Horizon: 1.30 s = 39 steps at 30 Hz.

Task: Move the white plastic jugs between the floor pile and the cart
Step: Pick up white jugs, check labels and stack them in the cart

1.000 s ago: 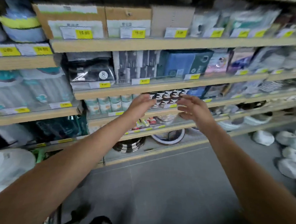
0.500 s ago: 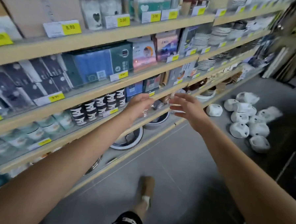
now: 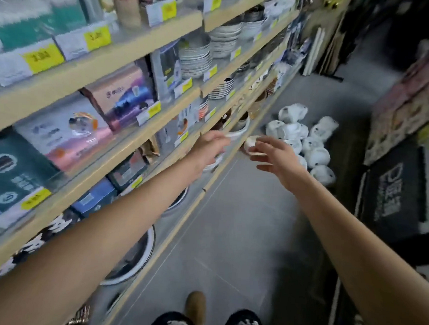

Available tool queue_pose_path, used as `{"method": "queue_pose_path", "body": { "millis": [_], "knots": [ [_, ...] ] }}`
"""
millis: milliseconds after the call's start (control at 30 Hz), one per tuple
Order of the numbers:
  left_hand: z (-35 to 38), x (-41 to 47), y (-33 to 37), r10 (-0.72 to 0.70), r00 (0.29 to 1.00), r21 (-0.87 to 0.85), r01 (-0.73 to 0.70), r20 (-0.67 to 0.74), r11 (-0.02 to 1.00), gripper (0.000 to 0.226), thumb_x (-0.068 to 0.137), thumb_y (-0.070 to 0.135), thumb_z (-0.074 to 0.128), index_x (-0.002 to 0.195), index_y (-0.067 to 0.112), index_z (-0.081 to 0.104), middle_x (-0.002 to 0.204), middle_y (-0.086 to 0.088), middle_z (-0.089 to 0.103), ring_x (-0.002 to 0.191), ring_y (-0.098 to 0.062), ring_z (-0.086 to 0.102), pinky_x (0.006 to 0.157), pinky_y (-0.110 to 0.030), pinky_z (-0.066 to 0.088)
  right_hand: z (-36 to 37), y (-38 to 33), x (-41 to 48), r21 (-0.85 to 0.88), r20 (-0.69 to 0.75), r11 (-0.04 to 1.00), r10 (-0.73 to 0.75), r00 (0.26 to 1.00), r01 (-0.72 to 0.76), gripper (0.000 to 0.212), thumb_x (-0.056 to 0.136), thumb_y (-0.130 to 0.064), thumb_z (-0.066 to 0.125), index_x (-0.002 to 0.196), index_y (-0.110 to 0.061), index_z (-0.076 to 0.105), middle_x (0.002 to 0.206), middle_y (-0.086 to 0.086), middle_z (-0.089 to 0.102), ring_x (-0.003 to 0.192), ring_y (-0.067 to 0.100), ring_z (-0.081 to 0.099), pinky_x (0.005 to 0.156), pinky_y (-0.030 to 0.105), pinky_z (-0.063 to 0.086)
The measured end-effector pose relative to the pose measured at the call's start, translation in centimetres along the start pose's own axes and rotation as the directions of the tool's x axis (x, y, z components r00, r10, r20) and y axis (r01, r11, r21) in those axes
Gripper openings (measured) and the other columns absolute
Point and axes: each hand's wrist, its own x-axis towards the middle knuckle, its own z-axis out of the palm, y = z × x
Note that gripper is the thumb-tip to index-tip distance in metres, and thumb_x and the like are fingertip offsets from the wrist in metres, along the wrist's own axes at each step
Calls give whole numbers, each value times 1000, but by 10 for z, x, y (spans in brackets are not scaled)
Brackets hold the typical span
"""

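Observation:
Several white plastic jugs (image 3: 306,139) lie in a pile on the grey floor ahead, beside the foot of the shelving. Both my arms stretch forward toward them. My left hand (image 3: 210,149) hovers in front of the lower shelf edge with relaxed fingers and holds nothing. My right hand (image 3: 276,157) is spread with loosely bent fingers, empty, a short way before the pile. No cart is in view.
A long wooden shelving unit (image 3: 125,142) with boxes, stacked plates and bowls fills the left side. Dark mats and boxed goods (image 3: 395,196) line the right. A grey floor aisle (image 3: 236,238) runs between them. My foot (image 3: 196,308) shows at the bottom.
The view has swung right and forward along the aisle. The jug pile is now nearer and more central, and both empty hands have advanced toward it.

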Motion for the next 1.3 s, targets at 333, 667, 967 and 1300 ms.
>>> {"method": "queue_pose_path", "body": {
  "millis": [333,667,967,1300],
  "knots": [
    [136,146,50,-48,959,97,22,278,995,56,77,37,66,128,20,51,114,-2,59,108,-13,57,89,-32,39,-141,17,112,141,-227,988,98,969,-67,13,94,-23,58,107,-23,58,103,3,72,86,19,66,77,34,48],
    [304,333,103,-143,929,182,84,341,980,33,94,28,56,126,22,51,117,4,56,114,-15,55,97,-34,39,-322,14,267,140,-294,978,187,937,-152,27,95,-19,57,122,-13,54,98,4,68,84,19,64,72,30,46],
    [403,445,130,-231,912,192,174,339,966,40,94,27,57,132,19,49,111,5,58,112,-15,56,91,-32,37,-433,15,378,133,-295,965,255,921,-225,25,96,-16,55,120,-9,55,99,9,67,80,19,60,61,26,45],
    [471,601,144,-281,898,193,226,337,955,28,93,24,58,120,20,53,111,-2,58,103,-14,55,71,-23,39,-504,28,518,156,-251,940,334,908,-302,13,96,-17,55,108,-17,57,98,6,67,87,19,62,70,29,45]
  ]
}}
